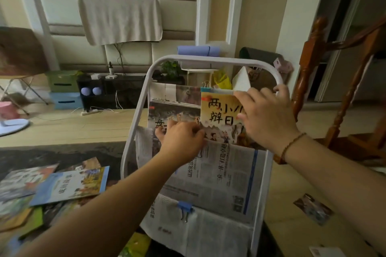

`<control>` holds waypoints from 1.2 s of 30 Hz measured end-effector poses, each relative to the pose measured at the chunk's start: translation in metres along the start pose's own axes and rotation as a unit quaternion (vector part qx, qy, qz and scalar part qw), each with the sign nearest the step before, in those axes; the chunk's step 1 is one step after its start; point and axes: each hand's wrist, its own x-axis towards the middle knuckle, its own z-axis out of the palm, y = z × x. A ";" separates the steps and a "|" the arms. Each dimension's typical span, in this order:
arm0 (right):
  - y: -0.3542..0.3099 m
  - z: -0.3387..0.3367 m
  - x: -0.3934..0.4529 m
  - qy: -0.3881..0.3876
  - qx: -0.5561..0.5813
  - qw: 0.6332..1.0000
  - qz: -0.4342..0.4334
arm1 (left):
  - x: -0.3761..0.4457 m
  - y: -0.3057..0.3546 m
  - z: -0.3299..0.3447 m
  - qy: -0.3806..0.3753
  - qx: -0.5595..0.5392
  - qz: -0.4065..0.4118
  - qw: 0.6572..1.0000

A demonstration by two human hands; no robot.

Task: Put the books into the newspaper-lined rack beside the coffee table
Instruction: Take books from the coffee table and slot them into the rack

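A white tube-framed rack point(133, 123) lined with newspaper point(219, 173) stands in front of me. A yellow picture book point(219, 115) with large black characters stands in its upper pocket. My right hand point(267, 119) holds the book's right side, fingers over the cover and top edge. My left hand point(181, 142) grips the newspaper lining and the edge of a darker book point(167, 115) beside the yellow one. Several more books, a blue-covered one point(71, 185) on top, lie spread on the dark coffee table point(62, 152) at lower left.
Blue binder clips point(184, 207) pin the newspaper to the rack. A wooden chair point(338, 81) stands close at the right. Loose photos point(313, 208) lie on the floor at lower right. Storage boxes point(62, 89) and a low black shelf point(125, 87) line the far wall.
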 end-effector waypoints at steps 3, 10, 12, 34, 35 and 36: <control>-0.002 0.006 -0.009 -0.017 -0.001 1.000 0.000 | -0.004 -0.002 0.005 -0.013 0.024 0.000 1.000; -0.006 0.008 -0.020 -0.066 -0.014 0.998 -0.008 | -0.006 -0.004 0.010 -0.035 0.065 0.010 0.997; -0.007 0.008 -0.022 -0.078 -0.016 0.997 -0.008 | -0.005 -0.003 0.008 -0.041 0.070 0.010 0.997; -0.044 -0.007 -0.034 0.032 0.051 0.998 -0.014 | -0.026 -0.045 0.002 0.079 -0.052 0.112 0.989; -0.057 -0.008 -0.037 0.061 0.080 0.995 -0.028 | -0.032 -0.057 0.002 0.106 -0.064 0.132 0.983; -0.072 -0.008 -0.039 0.078 0.112 0.990 -0.045 | -0.039 -0.072 0.002 0.122 -0.059 0.146 0.980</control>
